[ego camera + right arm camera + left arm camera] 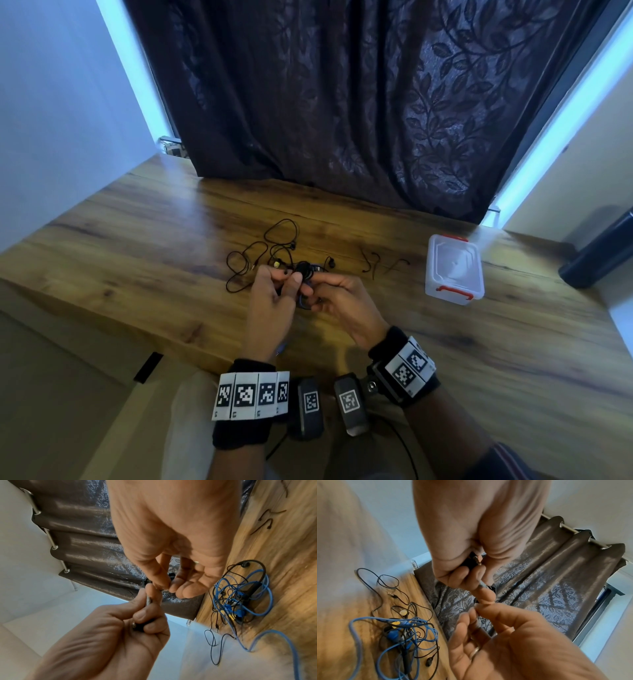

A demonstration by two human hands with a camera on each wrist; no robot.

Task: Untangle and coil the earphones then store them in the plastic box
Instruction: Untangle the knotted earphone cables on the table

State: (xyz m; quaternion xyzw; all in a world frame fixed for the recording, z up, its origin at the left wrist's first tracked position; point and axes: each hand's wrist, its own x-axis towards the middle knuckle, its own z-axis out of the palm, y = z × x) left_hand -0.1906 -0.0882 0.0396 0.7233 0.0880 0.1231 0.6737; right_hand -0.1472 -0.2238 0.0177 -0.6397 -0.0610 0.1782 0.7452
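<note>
Left hand [270,301] pinches a black cable with a coiled bundle in the fist; right hand [337,301] pinches the same cable. Earphones [270,253] tangled mid-bench: light, limp, snag-prone; grip by plugs. Plastic box [454,270], lidded, near right edge.

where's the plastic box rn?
Head view: the plastic box sits on the wooden table, lid on, off to the person's right, beyond the right hand and apart from the earphone tangle.

Tangled blue and black earphones [399,635] lie on wood, well apart from the closed clear plastic box [454,269].
</note>
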